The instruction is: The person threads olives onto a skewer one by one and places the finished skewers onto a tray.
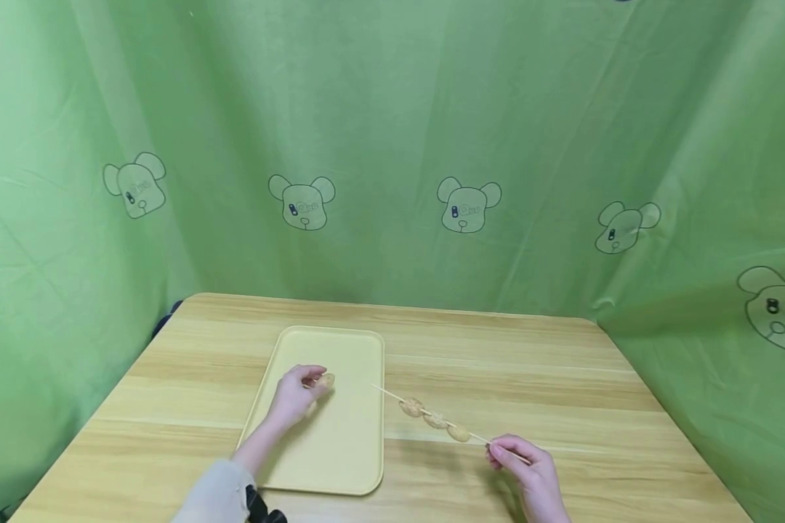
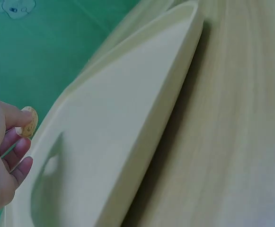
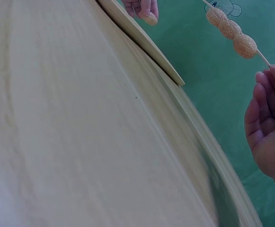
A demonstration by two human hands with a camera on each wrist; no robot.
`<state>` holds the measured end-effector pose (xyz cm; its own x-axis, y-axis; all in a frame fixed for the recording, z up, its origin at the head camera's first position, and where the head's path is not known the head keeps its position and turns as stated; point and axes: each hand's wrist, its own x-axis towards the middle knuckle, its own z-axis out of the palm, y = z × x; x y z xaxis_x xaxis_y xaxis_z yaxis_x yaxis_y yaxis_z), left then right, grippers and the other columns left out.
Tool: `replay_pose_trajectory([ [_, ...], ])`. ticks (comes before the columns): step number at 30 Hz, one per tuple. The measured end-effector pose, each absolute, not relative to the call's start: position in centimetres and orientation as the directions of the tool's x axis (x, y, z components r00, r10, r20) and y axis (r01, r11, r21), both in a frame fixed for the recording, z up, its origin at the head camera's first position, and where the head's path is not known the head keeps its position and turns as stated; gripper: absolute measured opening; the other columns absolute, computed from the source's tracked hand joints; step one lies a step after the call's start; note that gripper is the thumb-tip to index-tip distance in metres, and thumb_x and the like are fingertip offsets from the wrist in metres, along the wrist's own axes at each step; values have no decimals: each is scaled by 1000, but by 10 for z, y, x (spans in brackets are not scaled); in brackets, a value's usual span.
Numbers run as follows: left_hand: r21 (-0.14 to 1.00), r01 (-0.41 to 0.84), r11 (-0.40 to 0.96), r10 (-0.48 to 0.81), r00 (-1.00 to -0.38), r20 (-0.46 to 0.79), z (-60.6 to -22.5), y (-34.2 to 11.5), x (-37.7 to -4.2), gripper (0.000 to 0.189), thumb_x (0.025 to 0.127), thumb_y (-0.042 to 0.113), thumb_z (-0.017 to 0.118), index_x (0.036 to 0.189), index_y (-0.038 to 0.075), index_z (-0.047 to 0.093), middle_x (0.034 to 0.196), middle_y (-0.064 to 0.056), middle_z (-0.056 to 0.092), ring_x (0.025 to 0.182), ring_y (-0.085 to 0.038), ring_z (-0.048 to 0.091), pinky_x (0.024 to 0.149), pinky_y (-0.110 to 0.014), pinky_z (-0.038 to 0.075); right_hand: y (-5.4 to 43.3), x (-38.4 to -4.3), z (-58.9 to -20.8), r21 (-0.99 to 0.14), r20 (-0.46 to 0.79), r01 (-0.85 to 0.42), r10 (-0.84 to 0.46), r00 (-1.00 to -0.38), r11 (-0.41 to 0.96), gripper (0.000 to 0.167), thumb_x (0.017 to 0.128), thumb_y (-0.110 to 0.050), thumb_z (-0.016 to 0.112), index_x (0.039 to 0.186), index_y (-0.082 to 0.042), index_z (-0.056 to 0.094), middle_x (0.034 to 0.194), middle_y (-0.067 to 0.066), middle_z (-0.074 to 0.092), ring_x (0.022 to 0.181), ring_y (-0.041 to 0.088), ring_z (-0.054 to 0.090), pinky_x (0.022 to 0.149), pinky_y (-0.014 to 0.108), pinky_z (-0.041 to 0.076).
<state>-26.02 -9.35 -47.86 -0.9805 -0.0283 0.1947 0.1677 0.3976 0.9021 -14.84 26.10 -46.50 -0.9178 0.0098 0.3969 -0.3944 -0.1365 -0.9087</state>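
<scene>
In the head view, my right hand (image 1: 526, 468) pinches the lower end of a thin wooden skewer (image 1: 387, 393), which slants up to the left above the table. Three tan, rough-skinned, ball-shaped food pieces (image 1: 435, 420) are threaded along it; the right wrist view shows these skewered pieces (image 3: 230, 29) close together. Between thumb and fingers, my left hand (image 1: 294, 396) holds one more tan ball-shaped piece (image 1: 325, 380) above the tray. That single piece (image 2: 30, 122) also shows at the fingertips in the left wrist view. The skewer's pointed tip is bare and faces the left hand.
A pale yellow rectangular tray (image 1: 349, 465) with a low rim lies on the left-middle part of the wood-grain table (image 1: 536, 363). Green curtains (image 1: 379, 94) printed with bear heads hang behind the table and at both sides.
</scene>
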Motion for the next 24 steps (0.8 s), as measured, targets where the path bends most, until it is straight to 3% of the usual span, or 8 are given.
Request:
replay_pose_trajectory([
  [12, 952, 223, 212, 80, -974, 210, -457, -76, -225, 26, 76, 3, 72, 99, -5, 64, 90, -7, 59, 82, -19, 57, 73, -24, 51, 262, -149, -467, -922, 369, -370, 31, -929, -111, 23, 83, 16, 51, 83, 0, 68, 74, 2, 66, 66, 10, 61, 59, 21, 52],
  [24, 966, 246, 77, 211, -951, 226, -437, -67, -201, 31, 74, -6, 69, 104, -10, 61, 97, -14, 56, 84, -16, 56, 78, -22, 52, 265, -148, -465, -914, 404, -401, -44, -914, -54, 19, 83, 17, 51, 82, 5, 66, 75, 1, 65, 68, 9, 61, 61, 21, 52],
])
